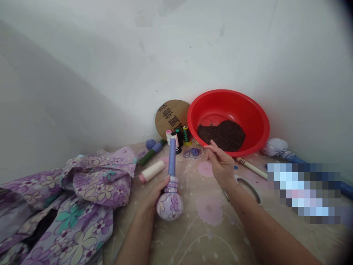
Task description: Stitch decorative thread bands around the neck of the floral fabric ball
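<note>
The left hand (156, 194) grips a bulbous floral-cloth mallet (170, 207) with cylindrical handle (172, 157); the right hand (220, 164) pinches closed.

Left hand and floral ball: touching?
Touching. The head view shows the left hand wrapped against the side of the floral ball, its thumb by the gathered neck.

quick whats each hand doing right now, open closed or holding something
Left hand: closed, holding the purple ball-ended stick.
Right hand: pinched closed; what, if anything, it holds cannot be told.
</note>
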### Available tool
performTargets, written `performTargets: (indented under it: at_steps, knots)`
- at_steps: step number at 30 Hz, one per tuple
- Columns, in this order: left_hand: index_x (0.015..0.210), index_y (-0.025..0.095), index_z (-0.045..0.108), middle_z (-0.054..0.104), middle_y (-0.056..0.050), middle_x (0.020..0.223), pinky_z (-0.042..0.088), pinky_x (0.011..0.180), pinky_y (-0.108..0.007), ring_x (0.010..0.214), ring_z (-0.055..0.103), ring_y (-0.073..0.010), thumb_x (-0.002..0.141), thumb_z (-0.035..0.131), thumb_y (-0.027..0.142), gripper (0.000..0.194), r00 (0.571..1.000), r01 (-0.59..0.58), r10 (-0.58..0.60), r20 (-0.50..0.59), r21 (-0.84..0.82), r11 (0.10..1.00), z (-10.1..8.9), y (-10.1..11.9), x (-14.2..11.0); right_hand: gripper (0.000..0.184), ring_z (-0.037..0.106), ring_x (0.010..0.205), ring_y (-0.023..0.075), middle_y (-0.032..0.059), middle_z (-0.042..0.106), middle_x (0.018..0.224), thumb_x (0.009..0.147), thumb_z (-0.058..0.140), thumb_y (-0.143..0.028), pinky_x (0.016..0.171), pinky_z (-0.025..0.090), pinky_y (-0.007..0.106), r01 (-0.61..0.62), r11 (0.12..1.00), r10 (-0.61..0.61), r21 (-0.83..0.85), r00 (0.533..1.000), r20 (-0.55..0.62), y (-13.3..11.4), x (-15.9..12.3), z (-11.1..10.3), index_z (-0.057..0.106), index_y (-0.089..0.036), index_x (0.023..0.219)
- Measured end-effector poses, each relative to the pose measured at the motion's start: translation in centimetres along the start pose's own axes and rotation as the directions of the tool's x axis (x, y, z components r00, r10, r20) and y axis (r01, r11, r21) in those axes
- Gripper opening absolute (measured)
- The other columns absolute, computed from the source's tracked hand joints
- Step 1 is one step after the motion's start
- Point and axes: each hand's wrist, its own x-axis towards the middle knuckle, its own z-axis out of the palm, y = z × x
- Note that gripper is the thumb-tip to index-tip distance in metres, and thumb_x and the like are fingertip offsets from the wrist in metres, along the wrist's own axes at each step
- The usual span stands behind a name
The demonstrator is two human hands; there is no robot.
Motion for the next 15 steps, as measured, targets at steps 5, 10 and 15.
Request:
performTargets:
  at_steps: [5, 10, 15]
  knots:
    - [0.074, 0.016, 0.061, 0.061, -0.001, 0.055, 0.047, 0.056, -0.028, 0.052, 0.059, -0.0149, 0.075, 0.065, 0.031, 0.016, 0.997, 0.077, -0.076, 0.009, -0.04, 0.996, 0.14, 0.27, -0.17, 0.017, 0.064, 0.07, 0.0148, -0.0024, 0.066, 0.073, 0.083, 0.055, -0.022, 0.106, 0.035, 0.053, 0.102, 0.988, -0.096, -0.114, 0.994, 0.058, 0.29, 0.14, -0.52, 0.07, -0.023, 0.092]
    - [0.071, 0.014, 0.061, 0.059, -0.001, 0.054, 0.047, 0.057, -0.027, 0.052, 0.057, -0.0133, 0.078, 0.06, 0.03, 0.017, 0.995, 0.085, -0.083, 0.056, -0.046, 0.995, 0.12, 0.36, -0.17, 0.016, 0.067, 0.083, 0.0193, -0.0023, 0.066, 0.068, 0.083, 0.055, -0.024, 0.104, 0.037, 0.053, 0.104, 0.983, -0.097, -0.155, 0.994, 0.049, 0.42, 0.44, -0.92, 0.07, -0.023, 0.09]
    - [0.071, 0.015, 0.062, 0.06, -0.002, 0.056, 0.047, 0.058, -0.028, 0.055, 0.059, -0.0153, 0.077, 0.061, 0.033, 0.018, 0.996, 0.092, -0.092, 0.004, -0.024, 0.995, -0.02, 0.32, -0.25, 0.017, 0.065, 0.074, 0.0163, -0.0018, 0.062, 0.066, 0.084, 0.054, -0.024, 0.093, 0.048, 0.045, 0.053, 0.989, -0.053, -0.135, 0.999, 0.0, 0.58, 0.28, -0.89, 0.067, -0.021, 0.094]
